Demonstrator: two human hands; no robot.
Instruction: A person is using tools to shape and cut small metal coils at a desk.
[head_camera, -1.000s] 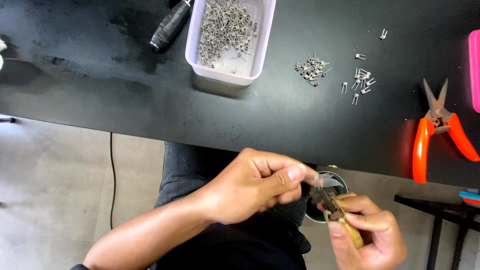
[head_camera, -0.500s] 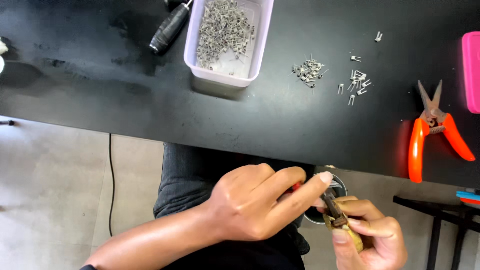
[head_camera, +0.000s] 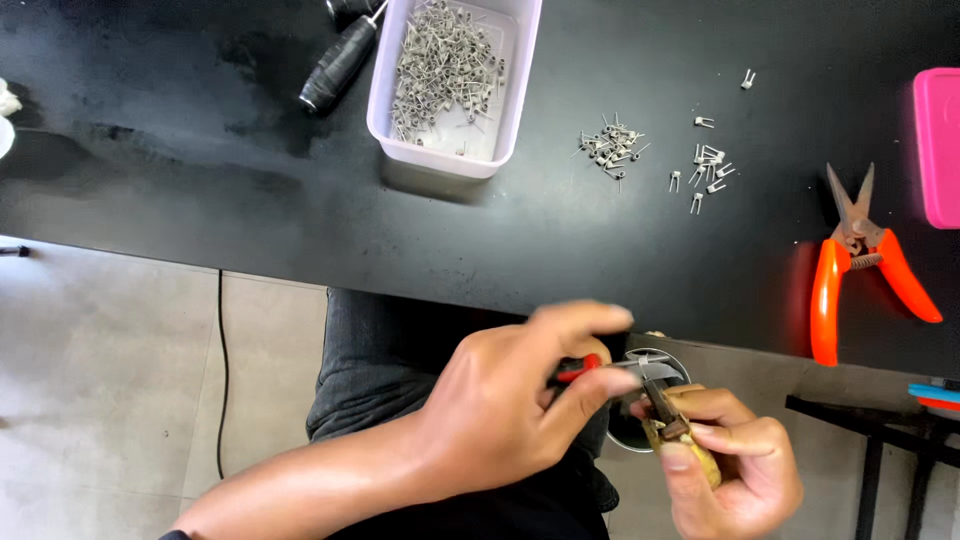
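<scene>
Far left, black worktop (head_camera: 180, 190) with pale floor tiles (head_camera: 110, 380) below its edge and a thin black cable (head_camera: 221, 370) running down them. A black cylindrical tool handle (head_camera: 340, 63) lies on the worktop just beside the white rectangular tub (head_camera: 385, 100). The tub holds a heap of small grey wire coils (head_camera: 445, 65), most piled toward its far end. Right of it, two loose clusters of the same coils (head_camera: 610, 145) lie on the bare worktop. Further right, orange-handled snips (head_camera: 858, 255) lie with blades apart; a pink case (head_camera: 940, 145) sits at the edge of view.

Below the worktop edge, over my lap: my left hand (head_camera: 500, 410), grip pressed together on a small red-handled cutter (head_camera: 580, 368), its metal tip meeting the piece on my right. My right hand (head_camera: 725, 465), grip pinching a small brown rod-like tool (head_camera: 668, 420), upright and tilted. A round metal-rimmed cup (head_camera: 650, 358) sits just behind both hands; contents hidden.
</scene>
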